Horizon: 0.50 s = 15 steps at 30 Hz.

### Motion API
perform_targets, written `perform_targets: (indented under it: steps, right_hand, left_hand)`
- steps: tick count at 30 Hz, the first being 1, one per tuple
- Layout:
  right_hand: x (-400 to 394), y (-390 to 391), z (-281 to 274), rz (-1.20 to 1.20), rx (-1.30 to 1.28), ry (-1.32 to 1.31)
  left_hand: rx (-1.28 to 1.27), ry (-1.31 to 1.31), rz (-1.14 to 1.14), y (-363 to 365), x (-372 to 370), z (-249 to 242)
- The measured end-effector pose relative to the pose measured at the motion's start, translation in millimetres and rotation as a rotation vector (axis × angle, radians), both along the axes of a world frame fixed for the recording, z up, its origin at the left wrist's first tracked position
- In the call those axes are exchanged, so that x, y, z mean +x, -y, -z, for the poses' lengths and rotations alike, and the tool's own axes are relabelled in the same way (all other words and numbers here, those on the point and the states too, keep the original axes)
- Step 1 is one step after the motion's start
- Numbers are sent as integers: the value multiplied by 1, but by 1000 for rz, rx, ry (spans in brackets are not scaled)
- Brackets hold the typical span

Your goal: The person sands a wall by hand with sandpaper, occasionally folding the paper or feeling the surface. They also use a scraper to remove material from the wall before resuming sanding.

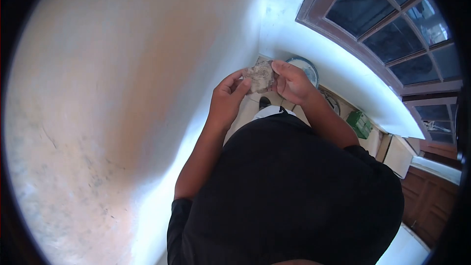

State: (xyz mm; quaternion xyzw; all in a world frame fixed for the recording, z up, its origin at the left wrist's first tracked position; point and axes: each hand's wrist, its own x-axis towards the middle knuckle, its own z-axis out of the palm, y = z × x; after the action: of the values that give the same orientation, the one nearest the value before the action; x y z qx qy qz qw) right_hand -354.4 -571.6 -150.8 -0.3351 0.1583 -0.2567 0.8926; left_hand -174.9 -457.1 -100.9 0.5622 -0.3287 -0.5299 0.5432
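Observation:
Between my two hands is a flat, grey-brown crumpled piece (pixel 260 76) with a mottled surface and ragged edges; its exact kind I cannot make out. The fingers and thumb of my left hand (pixel 232 91) pinch its left edge. At its upper right edge, the thumb of my right hand (pixel 293 81) presses against it, with the fingers curled behind. Both hands hold it out in front of my body, above the floor and apart from the wall.
A pale, stained wall (pixel 98 93) rises close on my left. Beyond my right hand stands a round bucket (pixel 310 71) in the corner. A green box (pixel 359 124) lies along the right wall, below a framed window (pixel 392 29). My shoe (pixel 264 102) shows below.

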Motion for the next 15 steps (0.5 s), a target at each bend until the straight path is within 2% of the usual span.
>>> perform_targets:
  steps: [3,5,7,8,10,14,15]
  right_hand:
    - [9,-20,-7,2,-59,-58]
    - [4,-13,-27,-12,-75,-100]
    - [4,-11,-37,-101,-171,86]
    - [10,-13,-39,-124,-170,77]
    - [23,-23,-39,-42,-468,-88]
    - [51,-43,-32,43,-420,-156]
    - [56,-43,-29,79,-392,-189]
  left_hand:
    - [-107,-27,-87,-18,4,29]
    - [-141,-48,-154,-14,-1,27]
    - [-89,-102,-239,-19,0,22]
    - [-89,-112,-262,-24,2,19]
    - [-83,-253,-311,-33,6,15]
    - [-56,-289,-269,-36,5,26]
    - [-12,-231,-207,-34,5,29]
